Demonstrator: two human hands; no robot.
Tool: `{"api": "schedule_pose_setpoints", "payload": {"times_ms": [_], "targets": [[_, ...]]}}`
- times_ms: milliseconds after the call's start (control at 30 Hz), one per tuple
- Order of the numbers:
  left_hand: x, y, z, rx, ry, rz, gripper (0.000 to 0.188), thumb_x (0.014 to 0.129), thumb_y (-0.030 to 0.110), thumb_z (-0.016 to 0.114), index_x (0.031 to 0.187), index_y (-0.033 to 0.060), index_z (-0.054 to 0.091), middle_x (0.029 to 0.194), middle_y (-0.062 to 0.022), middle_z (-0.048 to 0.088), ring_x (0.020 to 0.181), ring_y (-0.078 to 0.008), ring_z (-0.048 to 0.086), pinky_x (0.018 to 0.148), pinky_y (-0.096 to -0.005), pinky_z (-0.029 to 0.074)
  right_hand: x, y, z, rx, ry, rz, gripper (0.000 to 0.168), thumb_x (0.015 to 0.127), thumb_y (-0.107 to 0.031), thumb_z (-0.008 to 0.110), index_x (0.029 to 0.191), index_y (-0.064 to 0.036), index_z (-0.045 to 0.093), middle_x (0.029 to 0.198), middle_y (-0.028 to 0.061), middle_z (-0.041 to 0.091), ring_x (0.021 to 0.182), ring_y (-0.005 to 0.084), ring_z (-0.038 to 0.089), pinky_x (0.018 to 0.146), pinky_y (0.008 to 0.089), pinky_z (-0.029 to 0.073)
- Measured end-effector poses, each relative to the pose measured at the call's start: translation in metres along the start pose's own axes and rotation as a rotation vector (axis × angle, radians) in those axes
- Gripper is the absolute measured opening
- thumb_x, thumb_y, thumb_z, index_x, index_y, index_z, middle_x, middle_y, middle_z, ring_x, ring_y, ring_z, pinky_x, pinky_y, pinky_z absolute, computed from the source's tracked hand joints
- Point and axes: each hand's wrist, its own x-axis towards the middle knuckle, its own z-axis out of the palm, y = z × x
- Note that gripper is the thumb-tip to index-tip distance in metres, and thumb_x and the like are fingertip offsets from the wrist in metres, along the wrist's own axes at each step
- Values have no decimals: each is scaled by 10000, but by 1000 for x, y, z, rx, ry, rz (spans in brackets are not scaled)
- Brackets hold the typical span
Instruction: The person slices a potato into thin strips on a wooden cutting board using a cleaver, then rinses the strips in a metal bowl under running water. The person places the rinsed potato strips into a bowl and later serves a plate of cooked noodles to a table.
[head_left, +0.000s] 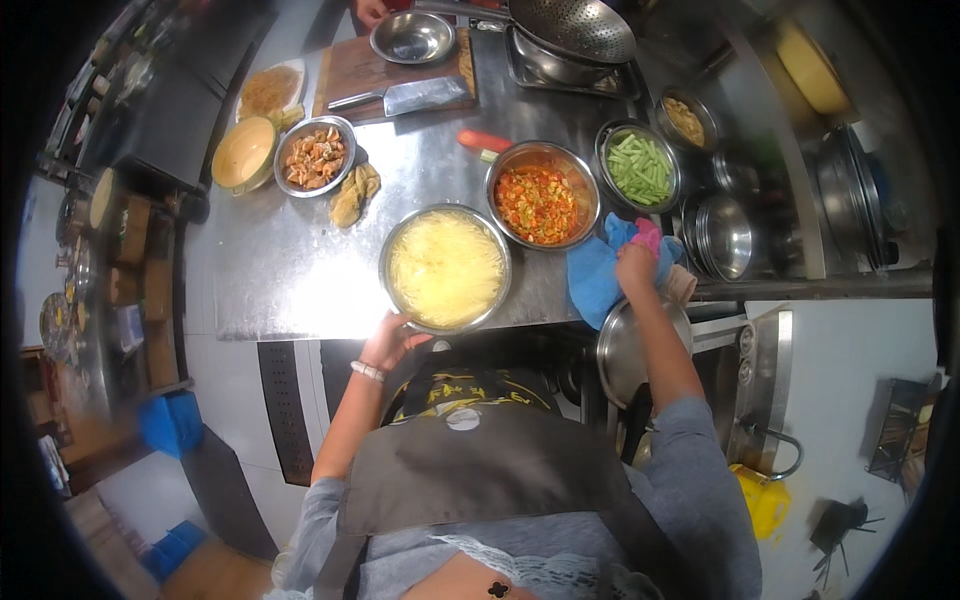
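My left hand (390, 341) holds the near rim of a steel bowl (387, 289) at the front edge of the table. Pale yellow shreds (448, 266), perhaps potato, fill this bowl and look to be in liquid. To the right, my right hand (636, 266) is closed on a pink cloth (646, 236). Under and around that hand lies a bunched blue cloth (591, 277). A steel bowl (589, 206) of chopped red and orange vegetables stands between the shreds and the cloths. Beyond the cloths is a bowl of cut green stalks (637, 169).
A cleaver (426, 95) lies on a wooden cutting board (345, 64), beside an empty steel bowl (412, 37). At left are a bowl of orange-brown pieces (315, 157), a yellowish rag (354, 196) and a cream enamel bowl (244, 154). Another person's hand (370, 13) shows at the far edge.
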Motion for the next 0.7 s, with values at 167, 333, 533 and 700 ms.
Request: {"api": "schedule_pose_setpoints", "payload": {"times_ms": [167,333,533,700], "targets": [[-22,-11,-11,-59,75,26,657,817,141,543,1356,42,182,1233,-190,427,1036,-334,536,839,-434,511,-11,8,6,44,206,47,371,754,-317,666,974,-28,595,1001,205,605,997,366,551,848,438,440],[-45,-10,-1,-148,267,53,724,798,179,585,1370,39,163,1215,-196,426,1044,-372,531,842,-480,492,-41,0,-43,184,118,83,331,734,-264,683,954,-31,602,973,172,619,907,356,587,772,445,461],[-79,-15,-26,-244,360,141,515,817,188,584,1251,53,342,1123,-146,492,1019,-359,550,809,-461,508,-52,46,-40,353,367,188,171,783,-170,631,876,-43,565,829,170,601,797,337,587,705,400,460],[-101,-21,-79,-393,302,169,596,837,114,550,1331,62,221,1214,-168,386,1063,-405,506,836,-514,489,-38,61,-24,323,367,433,237,820,-189,602,968,-19,527,859,184,610,846,378,582,765,442,445]]}}
